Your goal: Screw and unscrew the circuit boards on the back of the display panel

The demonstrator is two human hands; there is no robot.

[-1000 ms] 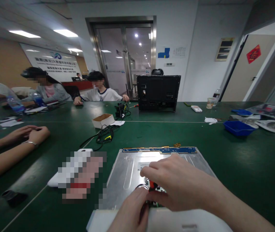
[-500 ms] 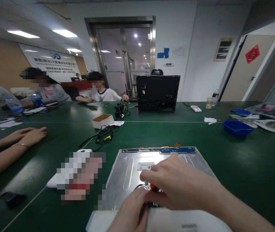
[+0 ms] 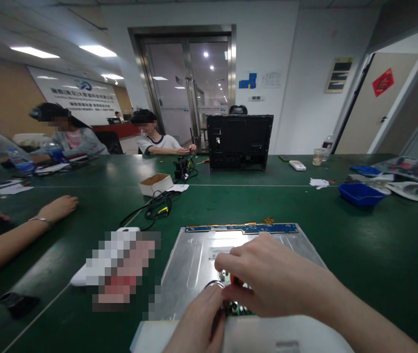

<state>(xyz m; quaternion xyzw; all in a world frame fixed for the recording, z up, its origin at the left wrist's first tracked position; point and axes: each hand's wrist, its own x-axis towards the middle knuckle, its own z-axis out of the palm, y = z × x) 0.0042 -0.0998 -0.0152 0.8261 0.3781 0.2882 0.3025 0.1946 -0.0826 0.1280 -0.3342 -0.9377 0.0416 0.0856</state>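
My right hand (image 3: 267, 274) is curled from above around a red-handled screwdriver (image 3: 235, 280), of which only a bit of the handle shows; its tip is hidden. Under it lies a green circuit board (image 3: 243, 310), mostly covered by my hands. My left hand (image 3: 203, 311) is bent at the board's left side, fingers closed close to my right fingertips; what they hold is hidden. A dark cable loop (image 3: 214, 283) shows above the left fingers. Beneath everything is a silvery metal display panel (image 3: 190, 255) with a blue circuit strip (image 3: 231, 228) along its far edge.
A white casing (image 3: 285, 333) lies along the near edge. Left are a blurred-out phone-like item (image 3: 106, 264), black cables (image 3: 159, 208), an open box (image 3: 155, 185) and a co-worker's arm (image 3: 28, 230). A black monitor back (image 3: 240, 142) and blue tray (image 3: 361, 194) stand farther off.
My right hand has shifted and turned slightly, showing more of the circuit board; my left hand keeps its place. At left, the co-worker's hands have moved apart. The person across has drawn both hands together.
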